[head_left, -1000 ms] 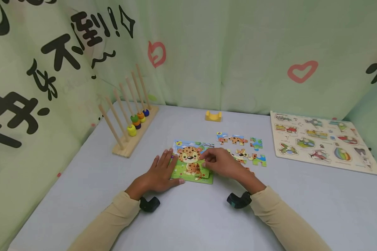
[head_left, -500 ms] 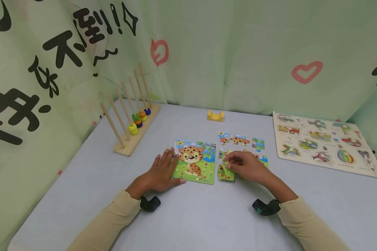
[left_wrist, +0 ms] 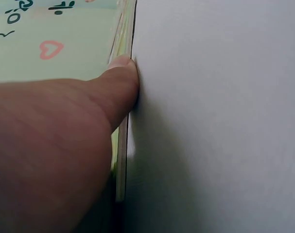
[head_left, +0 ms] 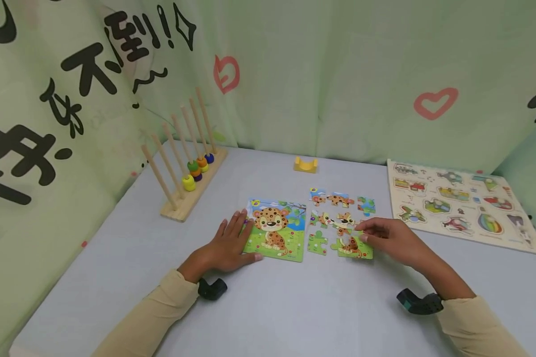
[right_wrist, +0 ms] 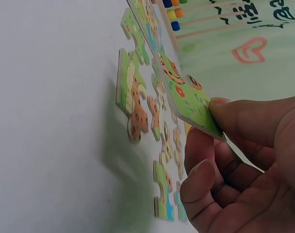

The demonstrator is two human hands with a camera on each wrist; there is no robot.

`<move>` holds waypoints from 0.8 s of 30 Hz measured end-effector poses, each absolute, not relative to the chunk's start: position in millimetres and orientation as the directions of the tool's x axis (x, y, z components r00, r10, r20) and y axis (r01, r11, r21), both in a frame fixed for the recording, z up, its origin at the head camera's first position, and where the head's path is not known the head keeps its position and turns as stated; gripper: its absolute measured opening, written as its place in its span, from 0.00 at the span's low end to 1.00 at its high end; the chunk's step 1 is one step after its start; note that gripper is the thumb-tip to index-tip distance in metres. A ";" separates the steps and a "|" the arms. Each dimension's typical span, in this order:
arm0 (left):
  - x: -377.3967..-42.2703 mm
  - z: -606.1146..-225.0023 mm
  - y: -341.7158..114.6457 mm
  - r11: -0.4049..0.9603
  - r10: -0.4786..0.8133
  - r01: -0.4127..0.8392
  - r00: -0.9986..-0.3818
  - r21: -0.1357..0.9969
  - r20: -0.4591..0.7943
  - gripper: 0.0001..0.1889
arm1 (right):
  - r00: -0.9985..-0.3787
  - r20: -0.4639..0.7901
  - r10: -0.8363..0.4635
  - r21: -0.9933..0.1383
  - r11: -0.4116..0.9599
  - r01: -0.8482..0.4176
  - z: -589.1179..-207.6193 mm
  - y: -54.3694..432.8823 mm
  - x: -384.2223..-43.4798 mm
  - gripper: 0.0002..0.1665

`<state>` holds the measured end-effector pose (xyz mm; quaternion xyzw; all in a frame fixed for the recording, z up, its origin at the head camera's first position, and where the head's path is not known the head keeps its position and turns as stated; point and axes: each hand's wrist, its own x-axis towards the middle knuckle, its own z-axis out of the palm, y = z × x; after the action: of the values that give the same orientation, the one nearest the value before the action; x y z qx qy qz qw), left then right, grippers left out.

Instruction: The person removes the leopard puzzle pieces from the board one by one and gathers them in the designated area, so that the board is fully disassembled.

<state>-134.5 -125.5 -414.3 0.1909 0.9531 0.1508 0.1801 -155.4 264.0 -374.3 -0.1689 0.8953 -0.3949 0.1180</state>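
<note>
My right hand pinches a green jigsaw piece with a red flower and part of a spotted leopard between thumb and fingertips. In the right wrist view it is tilted and raised over the table. Loose jigsaw pieces lie in rough rows under and to the left of that hand. My left hand rests with straight, spread fingers at the left side of a square puzzle board picturing a seated leopard on grass. Its thumb touches the board's near edge.
At the back left stands a wooden peg rack with coloured beads. A small yellow curved block sits near the curtain. To the right lies a large board of vehicle pictures. Printed curtains border the table.
My right hand has carried the jigsaw piece rightward, from over the board's lower right corner, past the lower-left loose piece, to the lower right of the loose pieces. My left hand has stayed put.
</note>
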 end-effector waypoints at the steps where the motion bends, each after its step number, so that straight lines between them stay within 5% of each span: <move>1: -134.6 -414.9 -125.3 0.880 0.419 0.309 -0.863 0.361 -0.282 0.48 | -0.918 -0.077 -0.388 -0.739 0.640 -0.209 -374.7 268.6 -154.9 0.14; 11: -138.5 -417.0 -125.1 0.890 0.410 0.306 -0.862 0.338 -0.298 0.49 | -0.942 -0.141 -0.306 -0.684 0.718 -0.130 -381.1 291.8 -152.4 0.16; 24: -138.4 -408.9 -122.5 0.884 0.423 0.316 -0.854 0.344 -0.303 0.49 | -0.955 -0.046 -0.293 -0.602 0.771 -0.208 -393.3 289.6 -151.5 0.11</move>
<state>-138.4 -122.5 -408.9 0.1940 0.9523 0.1421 0.1881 -151.5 289.6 -393.3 -0.1333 0.9386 -0.3108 0.0684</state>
